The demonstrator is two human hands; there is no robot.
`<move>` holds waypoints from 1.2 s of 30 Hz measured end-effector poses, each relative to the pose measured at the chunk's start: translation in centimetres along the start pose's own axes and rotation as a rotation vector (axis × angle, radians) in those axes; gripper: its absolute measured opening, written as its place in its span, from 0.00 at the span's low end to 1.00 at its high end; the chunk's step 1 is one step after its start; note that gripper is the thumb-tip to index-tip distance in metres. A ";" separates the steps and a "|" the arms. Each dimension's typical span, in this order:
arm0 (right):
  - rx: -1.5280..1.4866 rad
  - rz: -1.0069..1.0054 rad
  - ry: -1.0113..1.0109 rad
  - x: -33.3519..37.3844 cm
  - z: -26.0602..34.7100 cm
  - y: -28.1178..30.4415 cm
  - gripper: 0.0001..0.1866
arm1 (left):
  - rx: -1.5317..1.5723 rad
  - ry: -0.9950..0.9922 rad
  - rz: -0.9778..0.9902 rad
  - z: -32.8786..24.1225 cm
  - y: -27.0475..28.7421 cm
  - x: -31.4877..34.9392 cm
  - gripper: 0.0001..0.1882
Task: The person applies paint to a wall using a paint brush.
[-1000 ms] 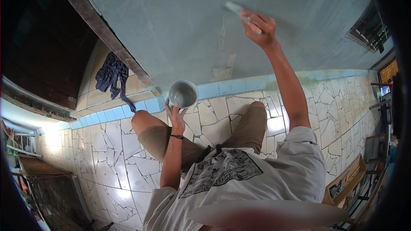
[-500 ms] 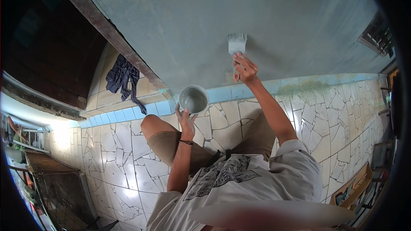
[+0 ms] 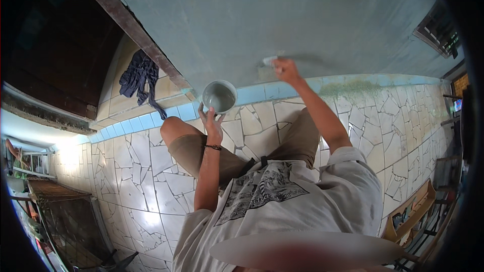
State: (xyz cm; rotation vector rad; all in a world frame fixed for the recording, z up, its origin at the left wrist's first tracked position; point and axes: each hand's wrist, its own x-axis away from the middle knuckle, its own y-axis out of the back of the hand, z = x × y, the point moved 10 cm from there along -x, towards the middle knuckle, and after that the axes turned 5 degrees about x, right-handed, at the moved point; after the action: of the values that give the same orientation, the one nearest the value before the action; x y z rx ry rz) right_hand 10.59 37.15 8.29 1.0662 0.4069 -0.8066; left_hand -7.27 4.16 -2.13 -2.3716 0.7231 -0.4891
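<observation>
my left hand (image 3: 213, 123) cups the bowl (image 3: 219, 96) of grey paint from below, near the wall (image 3: 262, 15), while my right hand (image 3: 285, 68) grips the brush (image 3: 269, 61) low on it; tilting the bowl could spill paint onto the tiled floor (image 3: 151, 181).

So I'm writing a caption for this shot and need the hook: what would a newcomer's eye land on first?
First the right hand, raised to the grey-blue wall and pressing a small pale tool against it near its foot. Next the left hand, holding up a round bowl of grey paste over the bent knee. Further left, a dark blue cloth hangs by the brown door frame.
</observation>
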 end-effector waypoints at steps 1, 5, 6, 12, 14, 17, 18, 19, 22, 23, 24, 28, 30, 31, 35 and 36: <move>-0.020 -0.040 0.004 -2.3 0.4 2.0 0.12 | -0.013 -0.018 0.010 -0.2 0.2 0.1 0.43; -0.028 -0.238 0.210 -10.6 5.2 11.6 0.09 | -0.013 -0.015 -0.005 0.3 1.1 0.0 0.43; -0.008 -0.309 0.251 -12.5 7.4 14.3 0.10 | -0.013 -0.023 -0.007 0.1 1.1 0.1 0.43; 0.312 -0.565 0.548 -17.3 17.7 23.5 0.13 | -0.001 0.030 -0.012 0.6 0.1 0.8 0.40; 0.424 -0.626 0.614 -17.7 18.7 24.4 0.16 | -0.014 0.010 -0.002 0.7 0.3 0.3 0.40; 0.459 -0.831 0.722 -15.9 18.0 24.9 0.06 | 0.003 -0.025 0.011 0.4 0.5 -0.6 0.39; 0.443 -0.801 0.649 -15.3 15.8 23.8 0.11 | 0.013 -0.025 0.020 0.5 0.4 -0.7 0.39; 0.426 -0.773 0.576 -14.6 13.6 22.5 0.19 | 0.003 -0.018 0.031 0.6 0.3 -0.8 0.39; 0.393 -0.713 0.484 -10.8 12.2 17.6 0.13 | 0.016 0.046 -0.024 0.7 1.5 0.0 0.42; 0.362 -0.697 0.455 -9.5 11.2 16.6 0.12 | 0.006 0.037 -0.012 0.6 1.0 0.3 0.42; 0.362 -0.673 0.457 -8.4 10.8 15.4 0.10 | -0.002 0.077 -0.037 0.8 1.2 0.7 0.42; 0.355 -0.587 0.406 -2.8 7.6 10.5 0.06 | -0.040 0.126 -0.028 -1.0 -0.5 1.8 0.44; 0.351 -0.512 0.355 -0.5 6.0 8.4 0.04 | -0.052 0.143 -0.025 -2.6 -2.9 2.3 0.47; 0.345 -0.517 0.347 0.5 5.1 8.0 0.04 | -0.064 0.143 -0.027 -3.7 -4.1 2.1 0.47; 0.247 -0.390 0.154 3.5 3.5 5.5 0.08 | -0.148 0.107 0.135 -9.0 -10.9 2.1 0.46; 0.171 -0.378 0.022 3.5 2.5 5.4 0.10 | -0.152 0.117 0.129 -10.1 -12.4 2.4 0.46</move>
State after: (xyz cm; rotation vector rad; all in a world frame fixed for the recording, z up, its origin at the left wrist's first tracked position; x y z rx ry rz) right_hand 16.71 34.85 10.44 1.1748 0.5761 -1.1830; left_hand -5.73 6.53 13.81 -2.4319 0.9916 -0.5371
